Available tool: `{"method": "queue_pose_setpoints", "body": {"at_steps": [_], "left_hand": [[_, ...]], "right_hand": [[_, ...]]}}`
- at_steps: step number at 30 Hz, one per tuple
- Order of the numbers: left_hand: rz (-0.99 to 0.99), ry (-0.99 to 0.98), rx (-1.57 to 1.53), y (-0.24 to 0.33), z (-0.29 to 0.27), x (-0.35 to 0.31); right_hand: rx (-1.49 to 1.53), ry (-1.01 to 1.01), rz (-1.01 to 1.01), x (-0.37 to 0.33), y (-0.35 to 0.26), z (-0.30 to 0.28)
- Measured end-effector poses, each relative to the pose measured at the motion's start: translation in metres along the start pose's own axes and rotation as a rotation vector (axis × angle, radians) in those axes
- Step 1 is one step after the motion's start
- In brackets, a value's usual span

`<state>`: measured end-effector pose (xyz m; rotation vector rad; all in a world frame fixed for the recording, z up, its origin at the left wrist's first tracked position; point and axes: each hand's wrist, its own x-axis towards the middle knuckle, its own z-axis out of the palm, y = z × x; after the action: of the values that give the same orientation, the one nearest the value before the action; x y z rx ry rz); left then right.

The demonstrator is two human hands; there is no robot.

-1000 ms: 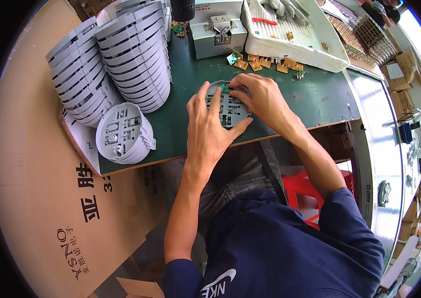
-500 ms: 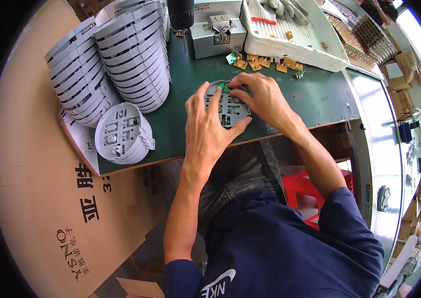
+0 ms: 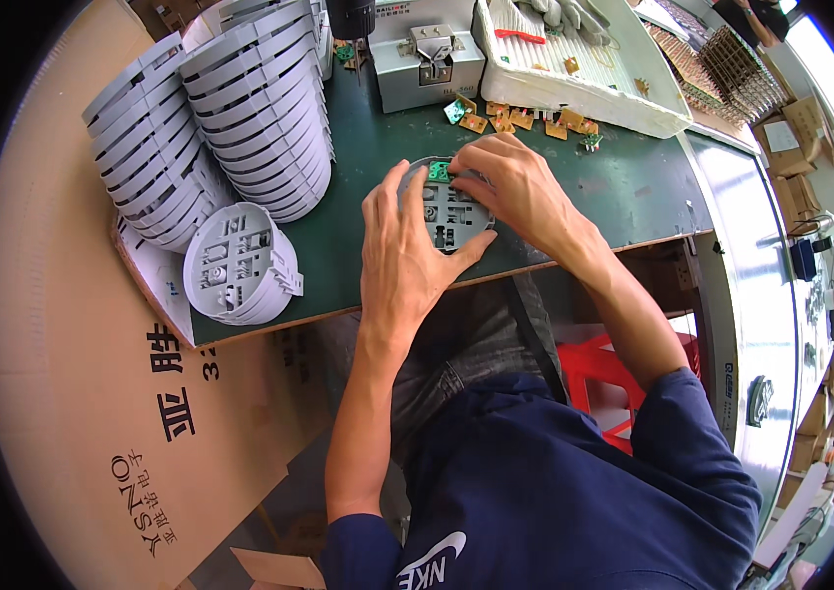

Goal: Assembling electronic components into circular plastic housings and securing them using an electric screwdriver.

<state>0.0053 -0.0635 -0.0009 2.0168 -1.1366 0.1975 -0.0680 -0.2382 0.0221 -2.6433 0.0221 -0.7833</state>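
Note:
A round grey plastic housing (image 3: 451,214) with molded slots lies on the bench in front of me. My left hand (image 3: 402,241) is curved around its left side, fingers at the far left rim and thumb along the near right rim. A small green circuit board (image 3: 439,172) sits at the housing's far edge. My right hand (image 3: 515,187) reaches in from the right, its thumb and bent fingers pinched at the board's right edge. Those fingers hide part of the housing's far right side.
Tall stacks of grey housings (image 3: 260,118) stand at the left, with a shorter housing pile (image 3: 243,265) nearer. Several small circuit boards (image 3: 525,120) lie beyond my hands, by a white foam tray (image 3: 594,103) and a silver metal box (image 3: 427,69). An electric screwdriver (image 3: 350,20) hangs above the bench.
The right fingers have shifted slightly at the green board, and more of the board shows now. My left hand still holds the housing. The whole view has moved a little.

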Motion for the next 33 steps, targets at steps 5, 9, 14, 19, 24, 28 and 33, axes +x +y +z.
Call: {"method": "queue_pose_setpoints", "body": {"at_steps": [5, 9, 14, 19, 24, 28, 33], "left_hand": [[0.001, -0.018, 0.011, -0.001, -0.001, 0.000], [0.004, -0.029, 0.019, 0.000, -0.002, -0.001], [0.011, -0.035, 0.008, -0.003, -0.002, 0.000], [-0.005, -0.038, -0.010, -0.004, -0.001, 0.001], [0.003, -0.091, -0.129, -0.009, -0.004, 0.003], [-0.020, -0.106, -0.174, -0.016, -0.011, 0.002], [-0.016, -0.152, -0.197, -0.016, -0.013, 0.004]], "right_hand": [[-0.001, -0.145, 0.046, 0.009, 0.002, -0.007], [-0.049, -0.214, 0.022, 0.013, 0.000, -0.012], [-0.041, -0.178, 0.040, 0.009, 0.004, -0.005], [0.011, -0.167, -0.017, 0.008, 0.008, -0.009], [-0.025, -0.418, -0.263, 0.030, 0.021, -0.028], [-0.230, -0.604, -0.343, 0.055, 0.004, -0.032], [-0.462, -0.618, -0.610, 0.063, 0.014, -0.028]]}}
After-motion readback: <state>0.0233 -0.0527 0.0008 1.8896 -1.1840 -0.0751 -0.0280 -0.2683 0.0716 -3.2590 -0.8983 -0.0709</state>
